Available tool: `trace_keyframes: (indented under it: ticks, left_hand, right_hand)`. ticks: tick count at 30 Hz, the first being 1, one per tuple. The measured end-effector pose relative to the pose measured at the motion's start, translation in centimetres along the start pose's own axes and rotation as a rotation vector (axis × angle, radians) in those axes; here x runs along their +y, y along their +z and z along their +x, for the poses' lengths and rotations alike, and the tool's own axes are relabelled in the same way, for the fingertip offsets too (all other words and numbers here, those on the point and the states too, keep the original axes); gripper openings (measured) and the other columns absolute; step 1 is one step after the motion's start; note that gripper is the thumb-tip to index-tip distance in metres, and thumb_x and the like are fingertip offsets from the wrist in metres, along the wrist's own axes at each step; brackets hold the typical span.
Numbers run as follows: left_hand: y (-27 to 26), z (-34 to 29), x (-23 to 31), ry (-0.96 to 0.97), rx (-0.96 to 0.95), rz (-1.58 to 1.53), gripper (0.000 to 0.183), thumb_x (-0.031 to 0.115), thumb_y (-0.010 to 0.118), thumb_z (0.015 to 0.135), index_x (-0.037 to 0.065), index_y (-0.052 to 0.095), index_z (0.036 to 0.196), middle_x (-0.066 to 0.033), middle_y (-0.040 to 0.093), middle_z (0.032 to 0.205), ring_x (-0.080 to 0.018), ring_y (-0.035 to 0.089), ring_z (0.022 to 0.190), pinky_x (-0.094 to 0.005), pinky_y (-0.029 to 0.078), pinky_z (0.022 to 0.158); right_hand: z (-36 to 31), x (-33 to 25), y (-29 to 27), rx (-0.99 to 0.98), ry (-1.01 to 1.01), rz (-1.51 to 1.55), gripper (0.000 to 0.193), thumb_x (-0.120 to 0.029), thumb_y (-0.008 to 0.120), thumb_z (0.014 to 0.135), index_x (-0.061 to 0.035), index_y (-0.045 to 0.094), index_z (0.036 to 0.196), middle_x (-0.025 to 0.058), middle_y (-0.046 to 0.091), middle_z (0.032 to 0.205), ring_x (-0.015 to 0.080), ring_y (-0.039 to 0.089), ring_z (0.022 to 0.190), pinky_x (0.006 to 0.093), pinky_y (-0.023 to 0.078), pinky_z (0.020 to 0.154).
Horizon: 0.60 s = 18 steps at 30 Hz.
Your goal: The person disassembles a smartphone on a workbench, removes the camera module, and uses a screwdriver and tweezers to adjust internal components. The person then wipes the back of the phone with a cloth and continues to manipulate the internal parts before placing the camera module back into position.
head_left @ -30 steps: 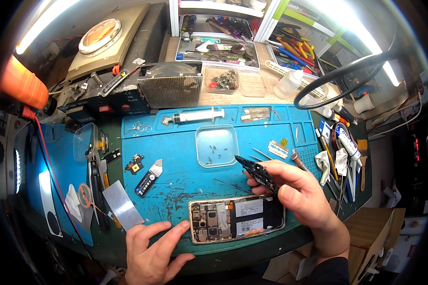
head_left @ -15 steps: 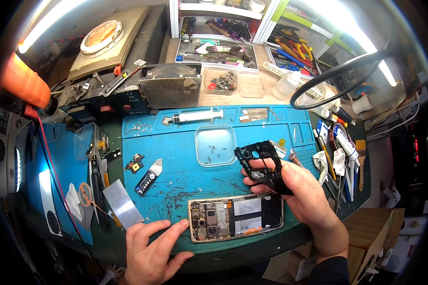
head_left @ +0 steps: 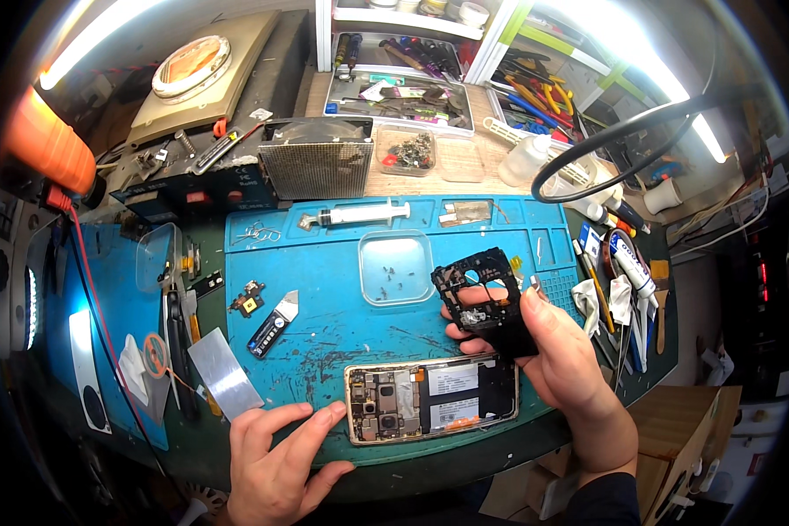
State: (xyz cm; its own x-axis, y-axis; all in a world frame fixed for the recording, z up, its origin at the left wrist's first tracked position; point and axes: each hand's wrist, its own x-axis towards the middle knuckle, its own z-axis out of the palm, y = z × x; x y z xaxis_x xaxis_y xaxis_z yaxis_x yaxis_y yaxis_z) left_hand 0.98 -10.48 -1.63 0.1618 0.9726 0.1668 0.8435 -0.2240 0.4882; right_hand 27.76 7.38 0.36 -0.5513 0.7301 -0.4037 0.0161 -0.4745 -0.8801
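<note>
An opened phone (head_left: pixel 430 401) lies on the blue work mat (head_left: pixel 316 351), its circuit board, camera modules and battery exposed. My right hand (head_left: pixel 557 351) grips a black phone inner cover (head_left: pixel 482 294) with camera cutouts, raised above the phone's far right part. My left hand (head_left: pixel 280 456) rests with fingers stretched and apart, the index fingertip at the phone's left edge; it holds nothing. Beyond the phone stands a clear square tray (head_left: pixel 397 245) with several tiny screws in it.
Left of the phone lie a black blade tool (head_left: pixel 274 324), a small circuit part (head_left: pixel 248 300) and a metal plate (head_left: pixel 225 373). A syringe (head_left: pixel 359 214) lies at the mat's back. Pens, tubes and a brush (head_left: pixel 659 285) crowd the right. A black cable (head_left: pixel 587 145) arches above.
The black inner cover has been tilted to show more of its face, with the right hand turning slightly. The left hand and the phone stay nearly the same.
</note>
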Motion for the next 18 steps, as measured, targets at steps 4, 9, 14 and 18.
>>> trace_keyframes:
  ticks: [4, 9, 14, 18]
  left_hand:
    - [-0.19, 0.04, 0.16, -0.015, -0.007, -0.002, 0.069, 0.031, 0.082, 0.084, 0.0, 0.053, 0.139, -0.0035, 0.074, 0.128, -0.0297, 0.059, 0.11, -0.047, 0.042, 0.098]
    - [0.05, 0.01, 0.03, -0.006, 0.01, 0.006, 0.068, 0.031, 0.083, 0.084, -0.001, 0.055, 0.138, -0.0029, 0.074, 0.127, -0.0297, 0.059, 0.11, -0.0466, 0.042, 0.098]
    - [-0.08, 0.14, -0.28, 0.002, -0.005, -0.031, 0.068, 0.03, 0.083, 0.084, -0.001, 0.055, 0.138, -0.0025, 0.074, 0.127, -0.0297, 0.06, 0.111, -0.0468, 0.042, 0.098]
    - [-0.07, 0.13, -0.35, 0.004, -0.003, -0.052, 0.068, 0.029, 0.083, 0.084, -0.001, 0.055, 0.138, -0.0024, 0.074, 0.127, -0.0298, 0.06, 0.111, -0.0468, 0.042, 0.098]
  right_hand:
    - [0.02, -0.06, 0.13, -0.013, -0.023, -0.014, 0.057, -0.035, 0.032, 0.116, 0.0086, 0.048, 0.149, 0.0188, 0.061, 0.14, 0.0234, 0.063, 0.124, 0.0354, 0.051, 0.107]
    - [0.05, 0.07, -0.01, -0.018, -0.017, -0.002, 0.056, -0.034, 0.033, 0.116, 0.0091, 0.048, 0.149, 0.0178, 0.059, 0.143, 0.0241, 0.062, 0.125, 0.0359, 0.051, 0.107]
    - [0.04, 0.21, -0.15, -0.031, -0.033, -0.02, 0.055, -0.033, 0.033, 0.116, 0.0092, 0.048, 0.149, 0.0175, 0.058, 0.144, 0.0243, 0.062, 0.126, 0.0362, 0.051, 0.107]
    - [0.05, 0.32, -0.36, -0.06, -0.052, -0.051, 0.055, -0.033, 0.035, 0.116, 0.0089, 0.048, 0.149, 0.0172, 0.058, 0.145, 0.0243, 0.062, 0.127, 0.0365, 0.05, 0.106]
